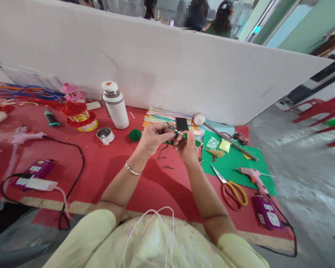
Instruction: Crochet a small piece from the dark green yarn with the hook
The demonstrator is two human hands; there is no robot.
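Note:
My right hand point(187, 147) is closed around a crochet hook point(197, 142) with a green handle and a thin metal shaft pointing left. Facing it, my left hand point(153, 138) pinches green yarn point(170, 126) at the hook's tip. Fingers partly cover the yarn work, so its shape is unclear. A loose strand point(163, 150) hangs below between the hands. Beside my left wrist rests a ball of green yarn point(135, 135). Short green yarn scraps point(167, 167) lie on the red table point(153, 193) beneath. Just beyond my hands is a black phone point(181, 124).
Scissors point(231, 191) and a pink glue gun point(252, 173) lie to the right, near a purple power strip point(266, 212). Left are a white thermos point(115, 106), a metal cup point(105, 136) and another glue gun point(28, 137). A white partition point(156, 63) borders the back.

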